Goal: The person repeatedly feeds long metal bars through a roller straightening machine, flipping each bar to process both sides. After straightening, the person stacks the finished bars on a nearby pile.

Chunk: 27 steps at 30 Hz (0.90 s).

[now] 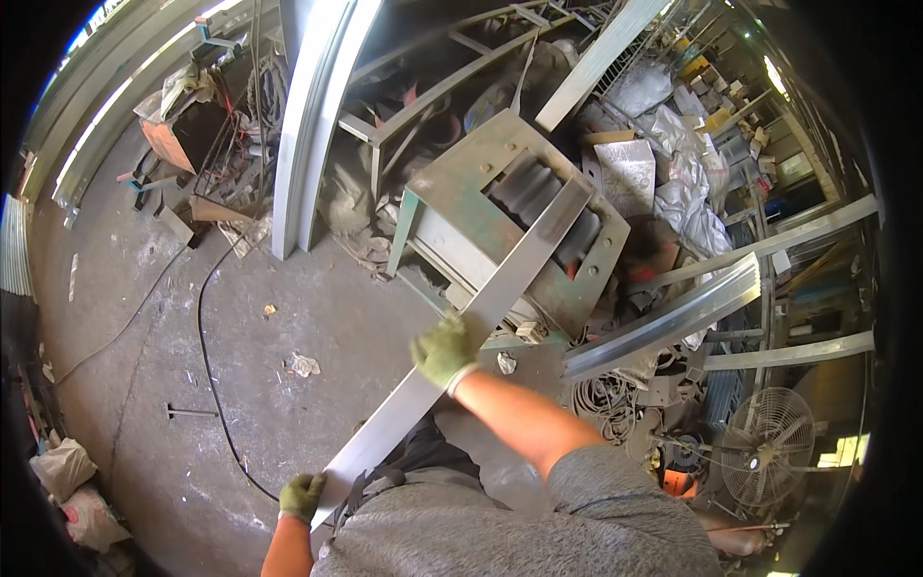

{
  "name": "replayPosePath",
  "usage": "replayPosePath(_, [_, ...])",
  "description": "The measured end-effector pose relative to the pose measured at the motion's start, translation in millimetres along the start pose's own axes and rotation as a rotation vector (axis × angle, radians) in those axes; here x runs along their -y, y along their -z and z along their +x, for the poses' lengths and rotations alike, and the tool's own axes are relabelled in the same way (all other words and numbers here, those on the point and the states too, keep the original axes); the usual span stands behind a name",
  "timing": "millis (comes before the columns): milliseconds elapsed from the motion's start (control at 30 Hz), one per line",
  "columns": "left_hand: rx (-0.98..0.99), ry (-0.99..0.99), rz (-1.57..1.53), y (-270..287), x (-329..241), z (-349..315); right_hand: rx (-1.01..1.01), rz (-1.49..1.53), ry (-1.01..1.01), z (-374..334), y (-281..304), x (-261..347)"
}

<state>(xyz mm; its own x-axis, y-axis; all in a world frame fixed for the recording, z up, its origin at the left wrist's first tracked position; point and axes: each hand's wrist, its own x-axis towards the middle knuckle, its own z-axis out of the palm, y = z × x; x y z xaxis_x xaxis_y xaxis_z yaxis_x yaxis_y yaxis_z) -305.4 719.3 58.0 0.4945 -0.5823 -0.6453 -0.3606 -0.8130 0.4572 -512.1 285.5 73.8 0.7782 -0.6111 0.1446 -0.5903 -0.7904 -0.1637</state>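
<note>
A long, flat grey metal bar (399,413) runs slantwise from my body up to a steel machine (461,173) with worn green edges. Its far end lies over the machine's top opening, across dark, ridged rollers (529,188). My left hand (303,495), in a green work glove, is closed on the near end of the bar. Farther along, my right hand (445,353), gloved alike, grips the bar just in front of the machine. The fingers of both hands are partly hidden from above.
A tall bright metal channel (312,125) stands left of the machine. To the right lie a ribbed metal profile (663,322) and coiled cable (606,404), near a standing fan (766,447). A black cable (207,356) crosses the floor at left, near a small metal piece (192,413).
</note>
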Motion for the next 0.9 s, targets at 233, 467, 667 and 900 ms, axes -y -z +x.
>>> replayPosePath(233, [-0.01,0.088,-0.044,17.2,125.4,-48.1,0.241,0.192,0.047,-44.8,-8.7,107.2])
replayPosePath(467, [0.238,0.247,-0.131,17.0,44.3,23.4,0.049,0.209,0.334,-29.1,33.2,56.1])
replayPosePath(667, [0.586,-0.011,-0.354,17.9,-90.1,72.1,0.285,0.054,-0.024,42.4,90.7,-43.3])
replayPosePath(900, [0.602,-0.499,-0.09,40.5,-238.5,45.8,0.25,0.011,-0.165,84.6,109.1,-111.3])
